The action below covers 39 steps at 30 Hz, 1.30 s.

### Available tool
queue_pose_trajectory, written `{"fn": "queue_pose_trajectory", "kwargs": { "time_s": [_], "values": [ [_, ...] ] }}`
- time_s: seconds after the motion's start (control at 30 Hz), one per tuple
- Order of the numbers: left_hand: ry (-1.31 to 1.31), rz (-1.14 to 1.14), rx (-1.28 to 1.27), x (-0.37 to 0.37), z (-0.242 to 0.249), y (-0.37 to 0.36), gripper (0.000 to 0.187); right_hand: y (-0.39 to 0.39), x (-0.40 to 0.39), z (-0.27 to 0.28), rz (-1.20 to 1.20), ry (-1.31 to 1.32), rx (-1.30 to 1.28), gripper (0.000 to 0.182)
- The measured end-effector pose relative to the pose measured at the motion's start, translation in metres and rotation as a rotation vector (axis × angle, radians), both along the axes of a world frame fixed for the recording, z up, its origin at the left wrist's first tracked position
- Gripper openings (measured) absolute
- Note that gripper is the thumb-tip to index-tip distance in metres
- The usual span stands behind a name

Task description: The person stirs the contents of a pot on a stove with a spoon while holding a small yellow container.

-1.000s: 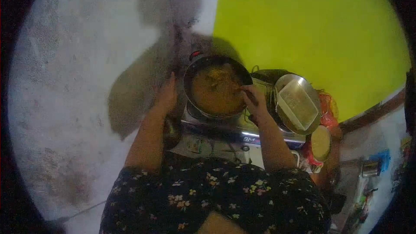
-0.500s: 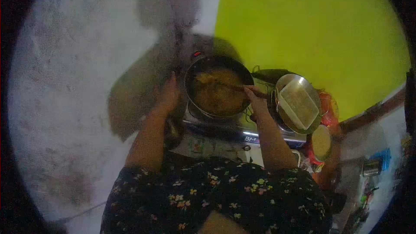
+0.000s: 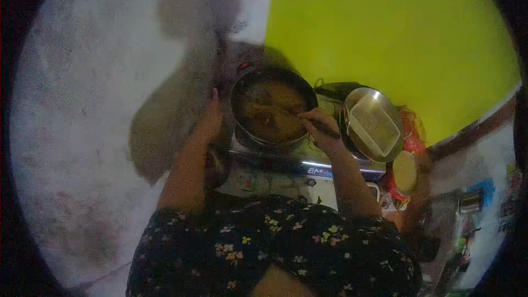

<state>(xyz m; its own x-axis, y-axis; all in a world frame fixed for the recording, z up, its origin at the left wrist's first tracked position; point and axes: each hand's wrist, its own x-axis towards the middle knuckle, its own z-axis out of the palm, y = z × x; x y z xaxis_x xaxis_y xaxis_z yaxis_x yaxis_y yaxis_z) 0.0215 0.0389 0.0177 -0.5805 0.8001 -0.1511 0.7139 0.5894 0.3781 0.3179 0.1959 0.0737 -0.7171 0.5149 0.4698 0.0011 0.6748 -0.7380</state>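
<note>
A dark wok (image 3: 240, 121) stands on the stove, with brownish food (image 3: 269, 110) in it. My right hand (image 3: 325, 135), over the wok's right rim, is closed around the handle of a dark stirring utensil (image 3: 330, 127). The utensil's working end is hard to make out in the food. My left hand (image 3: 210, 118) is beside the wok's left side, close to the wall. Its fingers look stretched out and hold nothing I can see. Dim light blurs whether it touches the wok.
Right of the wok, a metal pan (image 3: 379, 157) holds a pale rectangular container (image 3: 379, 126). A round yellowish lid (image 3: 406, 173) and red packaging (image 3: 411, 135) lie beyond it. The stove's front panel (image 3: 341, 170) is nearest me. Walls close in behind and at left.
My right hand has turned and shifted slightly left over the wok rim, moving the utensil. The whole view has shifted a little. My left hand stays beside the wok.
</note>
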Motion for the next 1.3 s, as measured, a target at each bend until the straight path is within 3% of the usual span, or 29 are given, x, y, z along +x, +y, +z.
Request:
{"fn": "queue_pose_trajectory", "kwargs": {
  "time_s": [0.4,0.5,0.6,0.67,0.73,0.8,1.0,1.1,1.2,1.3],
  "values": [
    [0.027,0.010,-0.006,0.003,0.000,-0.005,0.068,-0.048,0.009,0.017,0.186,-0.043,0.095,0.021],
    [0.029,0.005,-0.016,0.004,0.006,-0.005,0.066,-0.046,0.001,-0.006,0.217,0.103,0.202,0.021],
    [0.075,-0.026,0.125,-0.008,-0.016,-0.001,0.064,-0.058,0.002,-0.010,0.088,-0.105,0.237,0.022],
    [0.009,-0.036,0.194,-0.018,-0.036,0.002,0.063,-0.044,-0.001,-0.070,0.050,-0.042,-0.196,0.023],
    [0.007,-0.022,0.136,-0.008,-0.018,-0.004,0.060,-0.052,-0.006,-0.065,0.000,-0.083,-0.178,0.024],
    [0.027,-0.056,0.099,-0.006,-0.014,-0.007,0.057,-0.066,-0.001,-0.035,-0.058,-0.222,0.294,0.025],
    [0.110,-0.167,-0.020,-0.017,-0.022,-0.004,0.050,-0.057,-0.001,-0.062,-0.217,-0.107,0.274,0.029],
    [0.137,-0.172,-0.038,-0.012,-0.012,-0.006,0.049,-0.025,0.001,-0.087,-0.111,0.173,-0.048,0.033],
    [0.149,-0.156,-0.038,-0.006,-0.005,-0.009,0.050,-0.038,0.008,-0.028,-0.299,0.032,0.160,0.036],
    [0.147,-0.147,0.014,-0.014,-0.020,-0.002,0.051,-0.026,0.012,-0.018,-0.392,-0.116,0.362,0.032]
  ]
}}
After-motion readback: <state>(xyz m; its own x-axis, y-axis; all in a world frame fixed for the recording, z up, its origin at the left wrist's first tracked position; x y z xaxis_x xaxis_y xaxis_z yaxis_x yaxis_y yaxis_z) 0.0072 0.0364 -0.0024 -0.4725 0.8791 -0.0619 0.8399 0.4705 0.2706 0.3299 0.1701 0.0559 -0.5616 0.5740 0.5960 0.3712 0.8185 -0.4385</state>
